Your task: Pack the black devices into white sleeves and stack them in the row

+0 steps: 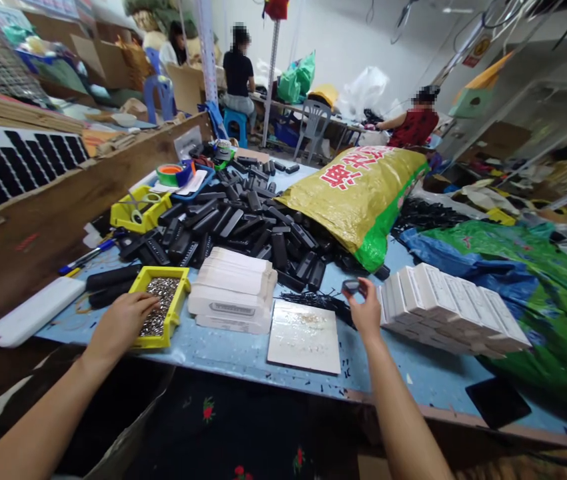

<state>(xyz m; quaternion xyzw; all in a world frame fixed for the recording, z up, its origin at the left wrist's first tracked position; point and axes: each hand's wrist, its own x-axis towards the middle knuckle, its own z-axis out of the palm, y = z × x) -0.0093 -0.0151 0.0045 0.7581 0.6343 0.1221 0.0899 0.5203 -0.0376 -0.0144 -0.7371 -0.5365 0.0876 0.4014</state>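
My left hand reaches over the edge of a yellow bin filled with small shiny metal parts. Its fingertips are pinched together at the parts, and whatever lies between them is hidden. Between the thumb and fingers of my right hand is a small dark plastic piece, held above the table beside thin black strips. A white board with glossy marks lies between my hands. Left of the board sits a stack of flat white cartons.
Black plastic housings lie heaped behind the cartons, with a yellow-green sack on them. White boxes are stacked at right. A wooden ledge bounds the left. A white case overhangs the front edge. People sit farther back.
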